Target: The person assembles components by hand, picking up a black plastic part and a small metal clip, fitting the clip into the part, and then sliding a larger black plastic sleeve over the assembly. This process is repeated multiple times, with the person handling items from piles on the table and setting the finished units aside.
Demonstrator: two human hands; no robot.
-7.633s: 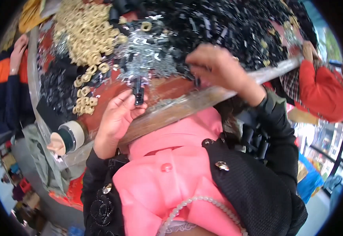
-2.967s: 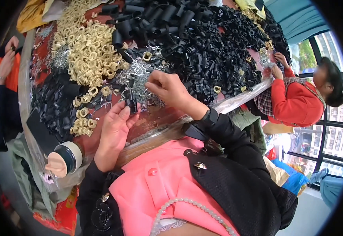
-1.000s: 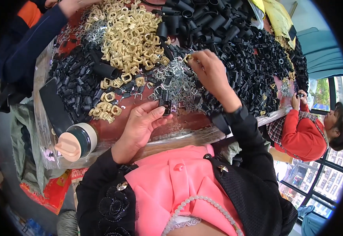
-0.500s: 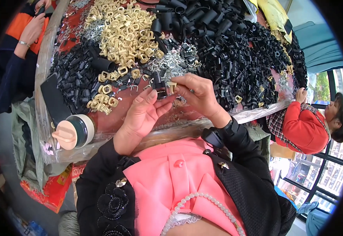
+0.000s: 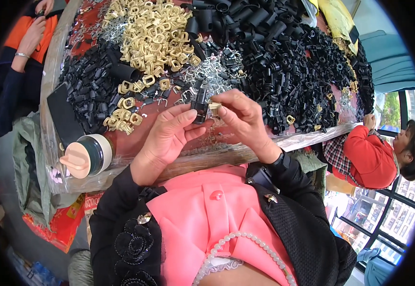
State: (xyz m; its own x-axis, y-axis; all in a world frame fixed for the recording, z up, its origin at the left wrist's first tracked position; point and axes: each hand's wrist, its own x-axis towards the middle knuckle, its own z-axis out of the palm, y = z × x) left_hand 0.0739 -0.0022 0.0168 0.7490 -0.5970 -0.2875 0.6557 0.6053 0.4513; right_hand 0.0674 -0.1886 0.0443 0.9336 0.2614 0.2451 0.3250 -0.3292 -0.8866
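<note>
Between the thumb and fingers of my left hand (image 5: 169, 131) is a black plastic part (image 5: 200, 107), held roughly upright over the near edge of the table. My right hand (image 5: 243, 117) pinches a small gold-coloured metal piece (image 5: 214, 107) just to the right of that part. Whether the two pieces touch is hard to make out. Beyond my hands lie a heap of silver bent clips (image 5: 211, 71) and a large pile of gold square-holed pieces (image 5: 157, 35). A smaller cluster of gold pieces (image 5: 123, 120) sits left of my left hand.
Black plastic parts (image 5: 283, 66) cover the table's right side; small black pieces (image 5: 90, 86) lie left. A lidded cup (image 5: 102, 155) and a black phone-like slab (image 5: 64, 112) stand near the left edge. Co-workers sit at left (image 5: 31, 38) and right (image 5: 371, 155).
The black part has become more upright in my left hand. My right hand has shifted slightly right, and the gold piece has turned in its fingers.
</note>
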